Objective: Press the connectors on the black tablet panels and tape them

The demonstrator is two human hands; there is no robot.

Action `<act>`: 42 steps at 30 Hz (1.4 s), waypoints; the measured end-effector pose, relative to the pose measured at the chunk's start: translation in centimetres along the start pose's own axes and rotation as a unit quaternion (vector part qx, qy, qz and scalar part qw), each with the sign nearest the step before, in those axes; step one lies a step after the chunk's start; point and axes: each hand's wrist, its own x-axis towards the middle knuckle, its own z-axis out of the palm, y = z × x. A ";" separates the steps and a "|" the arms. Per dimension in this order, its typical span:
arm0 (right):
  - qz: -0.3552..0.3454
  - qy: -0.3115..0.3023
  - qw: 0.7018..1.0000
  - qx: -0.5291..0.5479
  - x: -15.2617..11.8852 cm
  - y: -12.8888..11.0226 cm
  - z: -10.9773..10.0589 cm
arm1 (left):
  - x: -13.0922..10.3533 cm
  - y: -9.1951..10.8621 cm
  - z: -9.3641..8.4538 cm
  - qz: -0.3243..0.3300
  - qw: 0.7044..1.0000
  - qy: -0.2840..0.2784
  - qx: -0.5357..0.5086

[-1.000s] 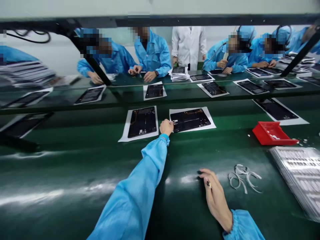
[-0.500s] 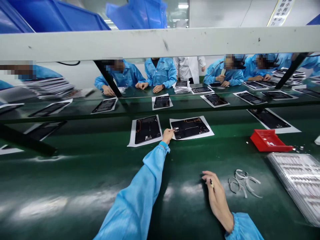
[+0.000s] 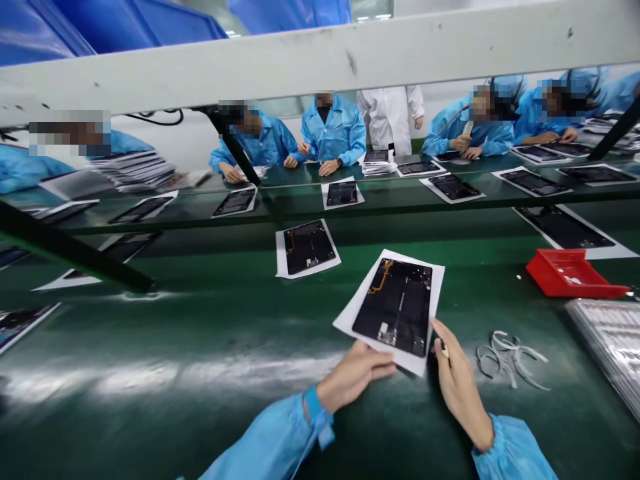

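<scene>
A black device panel (image 3: 393, 307) with an orange flex strip lies on a white sheet (image 3: 350, 320), tilted in front of me. My left hand (image 3: 353, 377) pinches the near edge of the sheet, thumb on top and fingers beneath. At the sheet's right edge is my right hand (image 3: 456, 373), its fingers curled round a small pen-like tool (image 3: 445, 349) whose pale and dark tip shows between thumb and fingers. Its fingertips are at the edge of the panel. A second panel (image 3: 310, 247) on white paper lies farther back on the green bench (image 3: 200, 413).
Right of my right hand lie curled white strips (image 3: 513, 360), a red bin (image 3: 575, 275) and stacked clear trays (image 3: 610, 340). A raised green shelf (image 3: 290, 212) carries more panels. Dark struts (image 3: 75, 247) slant down at left. Several people in blue work beyond.
My left hand has drawn the nearer panel and its sheet toward me, turning them upright. My right hand now meets their right side. The view has shifted, moving the background.
</scene>
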 end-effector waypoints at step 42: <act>-0.015 -0.110 0.991 -0.069 -2.8 -1.2 -1.0 | -7.2 -3.9 -5.1 0.165 0.889 0.111 0.413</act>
